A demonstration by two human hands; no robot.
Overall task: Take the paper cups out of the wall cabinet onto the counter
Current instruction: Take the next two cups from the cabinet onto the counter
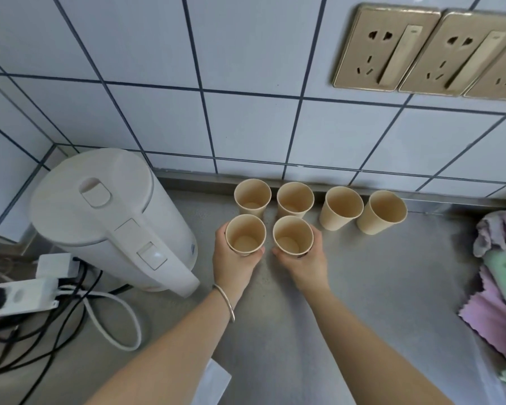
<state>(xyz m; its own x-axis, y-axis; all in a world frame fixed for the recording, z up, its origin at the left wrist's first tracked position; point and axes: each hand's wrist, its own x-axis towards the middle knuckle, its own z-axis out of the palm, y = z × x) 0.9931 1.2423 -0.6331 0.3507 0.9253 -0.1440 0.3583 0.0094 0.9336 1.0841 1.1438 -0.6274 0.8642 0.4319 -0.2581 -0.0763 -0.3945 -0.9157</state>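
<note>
Several tan paper cups stand upright on the steel counter (362,287) near the tiled wall. My left hand (234,264) is wrapped around one cup (245,234) in the front row. Beside it, my right hand (307,266) grips another cup (292,235). Behind these two stand a pair of cups (252,197) (295,199) close to the wall. Two further cups (342,207) (382,211) stand to the right. The wall cabinet is out of view.
A white electric kettle (114,220) stands just left of the cups. A power strip with tangled cables (27,296) lies at the far left. Purple and green cloths (500,282) are piled at the right edge. Gold wall sockets (386,48) sit above on the tiles.
</note>
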